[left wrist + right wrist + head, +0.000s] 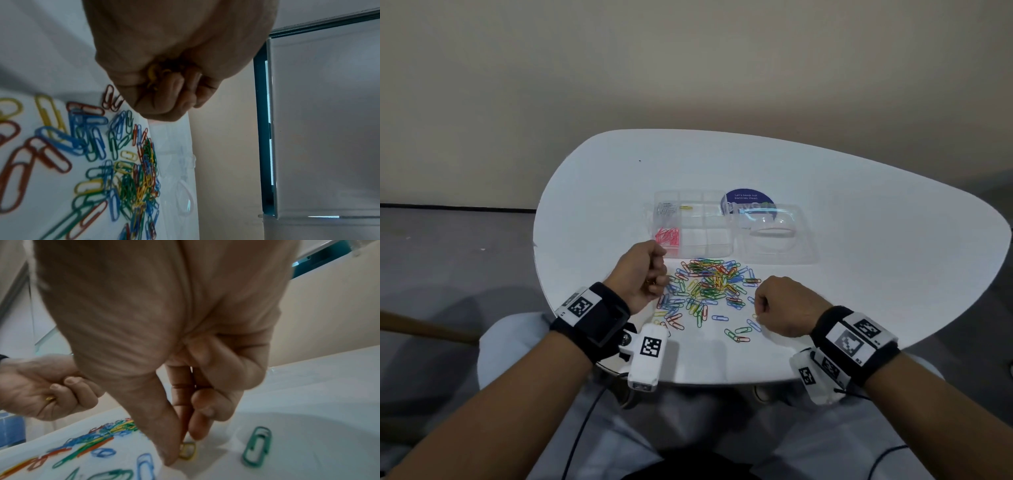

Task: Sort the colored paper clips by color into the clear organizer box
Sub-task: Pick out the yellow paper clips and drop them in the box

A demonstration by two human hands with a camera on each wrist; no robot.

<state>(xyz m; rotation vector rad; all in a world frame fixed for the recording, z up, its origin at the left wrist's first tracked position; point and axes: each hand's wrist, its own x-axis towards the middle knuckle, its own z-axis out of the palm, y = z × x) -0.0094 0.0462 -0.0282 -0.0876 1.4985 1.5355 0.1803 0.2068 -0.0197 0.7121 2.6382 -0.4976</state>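
A beige wall rises behind a rounded white table (842,192) with grey floor to its left. The clear organizer box (693,224) sits mid-table, its long axis running left to right; silver clips (666,208) fill its far-left compartment, one yellow clip (686,207) lies lengthwise left to right in the next compartment, and pink clips (668,236) fill the near-left one. Just right of it lies its clear lid (770,234), partly covering a round blue sticker (748,200). A loose pile of paper clips (709,289) in blue, green, yellow and red spreads on the table nearer the person than the box, pointing every way, with bare table far left and right. The left hand (642,274) hovers at the pile's left edge, fingers curled into a fist around several yellow clips (153,76). The right hand (786,306), at the pile's right edge, pinches thumb and fingertips onto a single yellow clip (187,451) lying flat on the table, with a green clip (257,446) near it
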